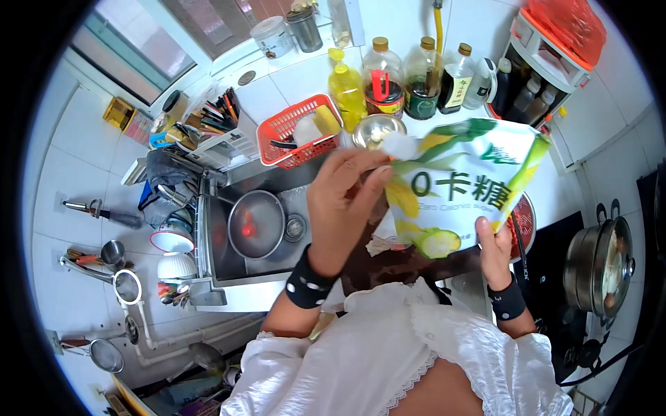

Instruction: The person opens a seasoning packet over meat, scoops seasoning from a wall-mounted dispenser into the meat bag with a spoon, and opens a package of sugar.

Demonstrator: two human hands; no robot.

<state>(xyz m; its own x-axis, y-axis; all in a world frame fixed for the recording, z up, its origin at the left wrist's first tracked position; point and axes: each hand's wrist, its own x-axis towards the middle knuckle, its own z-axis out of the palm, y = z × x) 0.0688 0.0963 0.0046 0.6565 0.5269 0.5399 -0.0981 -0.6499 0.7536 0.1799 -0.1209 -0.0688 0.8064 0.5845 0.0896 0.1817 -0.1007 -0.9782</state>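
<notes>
A white, green and yellow bag of zero-calorie sugar (461,187) is held up in front of me, its printed front towards the camera. At its lower right edge, my right hand (495,255) grips it, the thumb on the front and the other fingers hidden behind. My left hand (345,204) has its fingers bent and pinched at the bag's upper left corner, beside a white round cap (400,147). A small metal bowl (378,128) stands just behind that corner. Partly hidden by the bag, a bowl with red contents (525,225) sits to the right.
On the left, the sink (239,272) holds a metal basin (257,225) with red items. A red basket (281,125) stands behind it, near a yellow soap bottle (345,90) and several sauce bottles (423,83). A lidded steel pot (593,260) sits on the black stove at right.
</notes>
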